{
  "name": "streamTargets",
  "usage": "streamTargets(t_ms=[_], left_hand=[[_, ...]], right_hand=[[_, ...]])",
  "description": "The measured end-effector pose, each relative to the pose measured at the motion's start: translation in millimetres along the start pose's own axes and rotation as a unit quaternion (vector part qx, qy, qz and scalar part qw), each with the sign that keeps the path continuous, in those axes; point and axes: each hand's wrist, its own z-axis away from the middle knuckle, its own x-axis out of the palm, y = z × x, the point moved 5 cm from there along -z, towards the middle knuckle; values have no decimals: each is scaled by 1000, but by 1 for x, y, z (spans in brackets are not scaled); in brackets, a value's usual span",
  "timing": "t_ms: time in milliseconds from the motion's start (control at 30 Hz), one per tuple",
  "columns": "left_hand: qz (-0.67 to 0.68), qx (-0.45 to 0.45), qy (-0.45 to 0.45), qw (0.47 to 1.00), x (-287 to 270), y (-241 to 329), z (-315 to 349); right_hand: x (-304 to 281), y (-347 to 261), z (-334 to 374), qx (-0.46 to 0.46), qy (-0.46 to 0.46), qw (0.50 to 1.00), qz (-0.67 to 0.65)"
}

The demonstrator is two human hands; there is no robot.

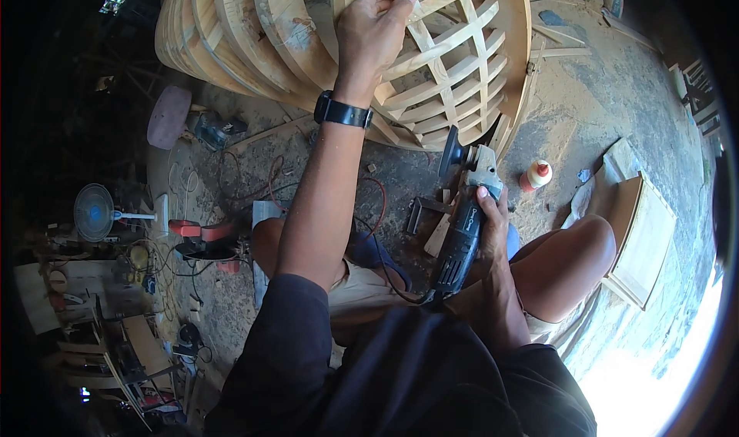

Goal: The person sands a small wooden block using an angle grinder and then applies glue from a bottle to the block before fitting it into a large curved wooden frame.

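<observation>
Got the wooden lattice [439, 47] assembled up front, probably with some smoothing left. Seemingly pinching a slat [422, 36] in the left hand [373, 38], gripping the angle grinder [462, 233] nearby in the right hand [495, 225].

We find one marking that can be made out, a short line of pale lettering [466, 217] on the dark casing of the grinder [457, 243]. We record that it runs lengthwise at a steep slant in the head view, between the grey head and the vent slots, just beside the fingers on the casing. On the bottle [533, 178] and the watch [345, 113], we cannot make out any wording at this size.
</observation>
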Motion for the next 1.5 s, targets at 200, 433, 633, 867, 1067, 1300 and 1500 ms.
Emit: streamTargets(t_ms=[200, 433, 633, 867, 1067, 1300, 1500], left_hand=[[102, 115, 46, 987, 7, 17, 1], [-2, 2, 1, 1000, 4, 24, 4], [17, -35, 23, 999, 5, 22, 4], [-9, 60, 4, 998, 3, 25, -8], [120, -52, -21, 991, 4, 17, -2], [81, -68, 2, 994, 5, 12, 0], [-58, -19, 47, 997, 9, 26, 9]], right_hand=[[-5, 5, -3, 0, 1, 1000, -5], [-4, 2, -3, -2, 0, 1000, -12], [-7, 3, -6, -11, 2, 1000, -12], [-10, 4, -7, -20, 16, 999, -24], [-10, -3, -6, -30, 17, 999, -26], [-9, -2, -4, -24, 25, 999, -36], [-13, 1, -6, -14, 19, 999, -34]])
